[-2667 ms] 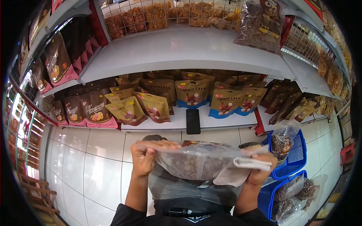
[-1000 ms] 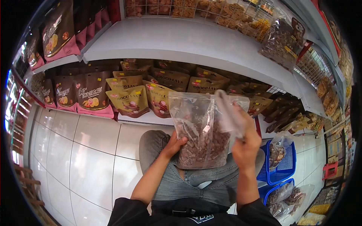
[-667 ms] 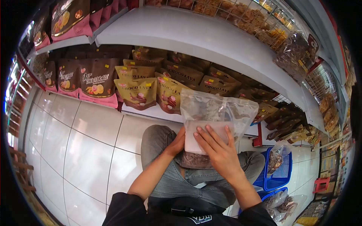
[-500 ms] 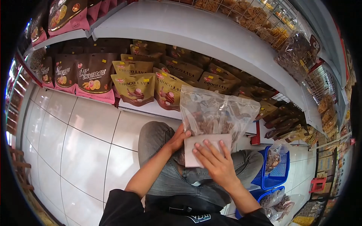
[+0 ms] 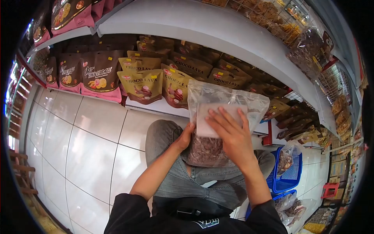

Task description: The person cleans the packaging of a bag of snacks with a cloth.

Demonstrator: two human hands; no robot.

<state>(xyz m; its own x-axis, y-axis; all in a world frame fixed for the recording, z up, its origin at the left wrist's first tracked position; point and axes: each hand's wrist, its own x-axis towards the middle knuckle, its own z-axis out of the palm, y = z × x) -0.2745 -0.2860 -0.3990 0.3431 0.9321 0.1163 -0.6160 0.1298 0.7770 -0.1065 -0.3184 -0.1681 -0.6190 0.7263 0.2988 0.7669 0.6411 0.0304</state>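
Note:
A clear plastic bag (image 5: 208, 152) of small brown pieces rests upright against my lap, its top part slack and see-through. My left hand (image 5: 185, 136) grips the bag's left side, thumb at the front and the other fingers mostly hidden behind. With fingers stretched out, my right hand (image 5: 233, 128) holds a folded pale pink cloth (image 5: 204, 121) flat against the upper front of the bag. The right thumb is out of sight. Just beyond the bag stand gold Choco Lava pouches (image 5: 140, 85) on the low shelf.
Brown and pink pouches (image 5: 101, 76) fill the shelf's left end. A white shelf (image 5: 187, 29) juts out above. To my right, blue baskets (image 5: 290, 175) on the tiled floor (image 5: 89, 136) contain bagged snacks. A bag of dark snacks (image 5: 309, 50) hangs at the upper right.
My right hand and the cloth have slid up the bag from its lower part, uncovering the brown pieces below. My left hand has moved slightly up and keeps its hold.

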